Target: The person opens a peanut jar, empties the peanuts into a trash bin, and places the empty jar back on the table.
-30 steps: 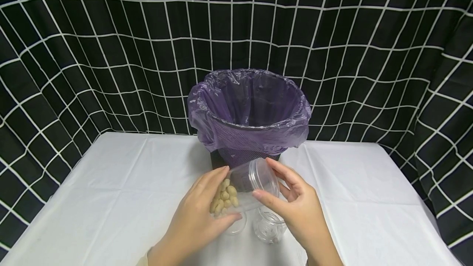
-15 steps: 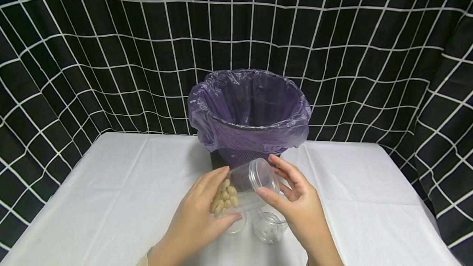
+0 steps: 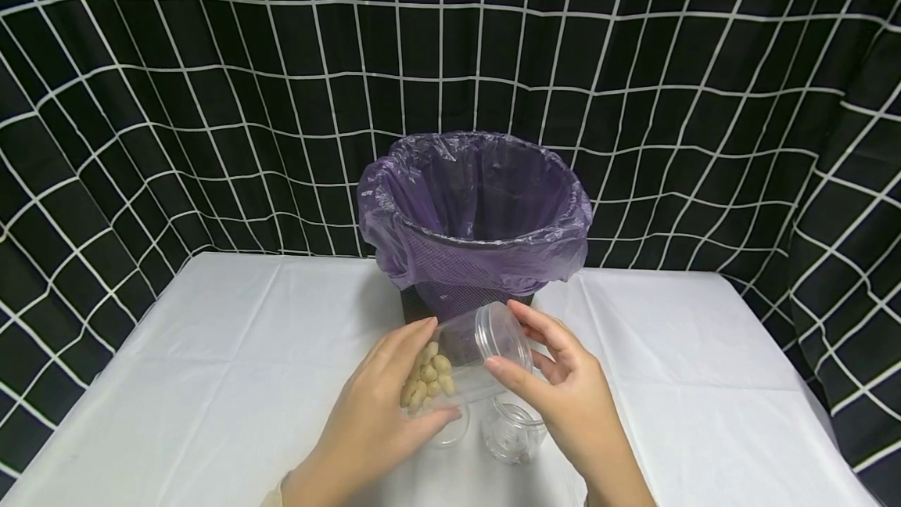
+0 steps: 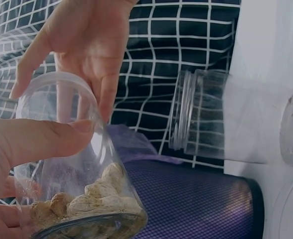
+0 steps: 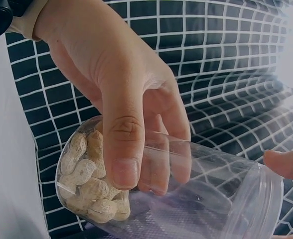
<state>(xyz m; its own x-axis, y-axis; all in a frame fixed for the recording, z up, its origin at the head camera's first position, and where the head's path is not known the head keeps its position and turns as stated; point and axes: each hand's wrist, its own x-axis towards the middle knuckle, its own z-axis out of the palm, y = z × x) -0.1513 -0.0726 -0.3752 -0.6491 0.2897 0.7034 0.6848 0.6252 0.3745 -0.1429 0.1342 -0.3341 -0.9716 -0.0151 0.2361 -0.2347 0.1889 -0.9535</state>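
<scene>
My left hand (image 3: 383, 390) grips a clear plastic jar (image 3: 461, 370) around its base end, the thumb on the near side. The jar is tilted, its lid end raised to the right. Several peanuts in their shells (image 5: 91, 184) lie heaped at the bottom. My right hand (image 3: 566, 378) pinches the clear lid (image 3: 505, 335), thumb at the near edge and forefinger at the far edge; the other fingers are partly hidden behind it. Below, on the white cloth, stands a second clear jar (image 4: 211, 117), with small dark bits near its bottom.
A clear round lid (image 3: 452, 430) lies on the white-clothed table (image 3: 211, 382), left of the standing jar. Behind my hands stands a black mesh bin (image 4: 196, 199) lined with a purple bag (image 3: 479, 260). A black gridded curtain (image 3: 281, 84) surrounds the table.
My right-hand fingers loosened slightly from the lid half a second ago and are back against its rim. The left hand and the tilted jar stay in place.
</scene>
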